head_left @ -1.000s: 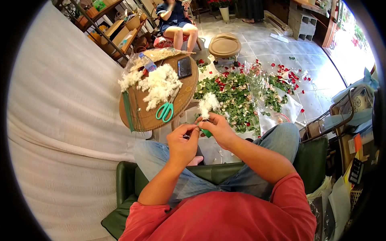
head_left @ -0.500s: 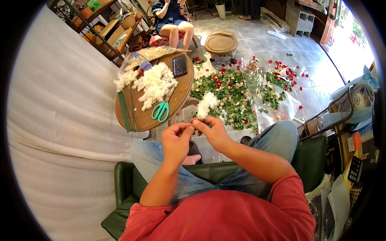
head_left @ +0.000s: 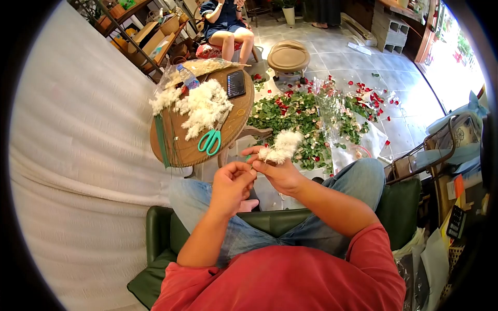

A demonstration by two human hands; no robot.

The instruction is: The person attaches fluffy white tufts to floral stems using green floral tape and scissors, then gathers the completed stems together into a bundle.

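Observation:
A white fluffy flower sprig (head_left: 282, 146) leans to the right above my right hand (head_left: 282, 176), which is closed around its lower end with thumb and fingers. My left hand (head_left: 232, 187) pinches a thin stem just beside the right fingertips; the fingers mostly hide it. Both hands meet above my lap. On the round wooden table (head_left: 241, 111) ahead to the left lie a pile of white fluffy sprigs (head_left: 202, 106), teal-handled scissors (head_left: 210, 142) and thin green stems or wires (head_left: 162, 142).
A phone (head_left: 235, 84) and a plastic bottle (head_left: 188, 76) are on the table. Leaves and petals (head_left: 290, 114) cover the floor ahead, beside clear wrapping (head_left: 327, 103). Beyond are a round stool (head_left: 288, 56) and a seated person (head_left: 228, 31). A metal-framed rack (head_left: 430, 145) stands right.
The white sprig has tipped from upright toward the right, and my right hand has turned with it, its fingers spreading more. My left hand stays close, slightly lower.

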